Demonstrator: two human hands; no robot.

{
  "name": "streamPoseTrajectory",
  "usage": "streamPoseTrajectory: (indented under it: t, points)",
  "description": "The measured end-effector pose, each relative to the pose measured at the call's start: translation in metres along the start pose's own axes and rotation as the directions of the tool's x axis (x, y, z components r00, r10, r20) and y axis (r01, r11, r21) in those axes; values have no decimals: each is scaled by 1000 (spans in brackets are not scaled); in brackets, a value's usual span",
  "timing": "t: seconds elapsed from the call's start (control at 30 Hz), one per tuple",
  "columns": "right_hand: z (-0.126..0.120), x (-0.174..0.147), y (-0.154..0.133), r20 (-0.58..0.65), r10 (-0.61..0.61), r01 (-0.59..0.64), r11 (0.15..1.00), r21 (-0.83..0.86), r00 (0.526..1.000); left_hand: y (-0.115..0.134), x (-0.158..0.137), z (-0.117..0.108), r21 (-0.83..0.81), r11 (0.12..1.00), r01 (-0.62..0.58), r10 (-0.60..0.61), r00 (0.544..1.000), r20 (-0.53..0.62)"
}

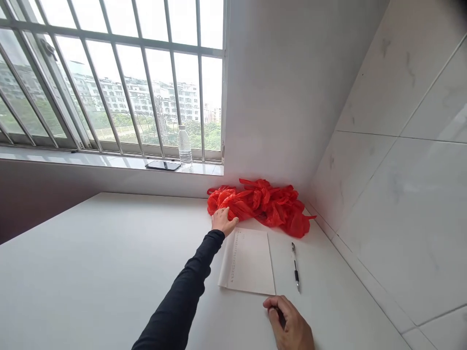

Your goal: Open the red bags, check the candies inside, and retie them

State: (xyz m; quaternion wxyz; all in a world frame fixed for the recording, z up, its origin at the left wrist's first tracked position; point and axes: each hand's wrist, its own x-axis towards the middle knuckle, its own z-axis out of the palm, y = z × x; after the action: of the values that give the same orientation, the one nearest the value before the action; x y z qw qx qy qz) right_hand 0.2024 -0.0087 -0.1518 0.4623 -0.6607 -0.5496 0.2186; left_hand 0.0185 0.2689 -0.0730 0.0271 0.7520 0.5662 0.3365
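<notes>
My left hand [223,221], in a black sleeve, reaches far across the white table [91,262] and rests its fingers at the top left corner of a white sheet of paper [248,261], right beside crumpled red plastic bags [264,203]. My right hand [290,324] lies near the paper's lower right corner with fingers curled; a small dark thing shows under them, and I cannot tell what it is. A pen [295,266] lies on the table just right of the paper, untouched.
A tiled wall [401,170] runs along the table's right side. On the window sill [109,161] stand a clear water bottle [184,145] and a dark phone [163,166]. Barred windows look out on buildings.
</notes>
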Motion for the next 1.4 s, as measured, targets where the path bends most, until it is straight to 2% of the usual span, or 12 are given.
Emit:
streamPoseTrajectory:
  t: [0.1, 0.27, 0.47, 0.57, 0.73, 0.93, 1.07, 1.2, 1.3, 1.4]
  points:
    - [-1, 0, -3, 20, -13, 13, 1000, -7, 1000, -2, 0, -2, 26, 1000, -7, 6, 999, 38]
    - [-3, 1, -9, -57, -37, 34, 998, -49, 998, 1, -9, -5, 24, 1000, -17, 16, 997, 74]
    - [-14, 5, -15, 70, -54, 56, 998, -26, 996, 15, -22, -6, -5, 1000, 11, -10, 996, 87]
    - [-14, 5, -17, 30, -66, 68, 997, -42, 997, 25, -19, -9, -13, 1000, 25, -23, 993, 112]
    - [-5, 8, -12, -9, -91, 90, 995, -38, 996, 43, -17, -14, -96, 995, 11, 1, 992, 128]
    - [-5, 10, -12, -18, -86, 85, 996, -28, 996, 53, -16, -24, -209, 973, 93, -59, 985, 162]
    - [-3, 10, -10, -10, -93, 93, 995, -25, 996, 62, -22, -26, -321, 930, 178, -114, 972, 206]
    - [-4, 11, -9, 10, -88, 88, 996, -13, 996, 74, -23, -32, -447, 859, 249, -173, 963, 204]
    - [-10, 11, -10, 53, -76, 76, 997, -1, 996, 87, -19, -47, -548, 799, 248, -168, 967, 192]
    - [-17, 11, -14, 81, -59, 58, 998, 12, 995, 108, -22, -74, -643, 744, 179, -91, 982, 167]
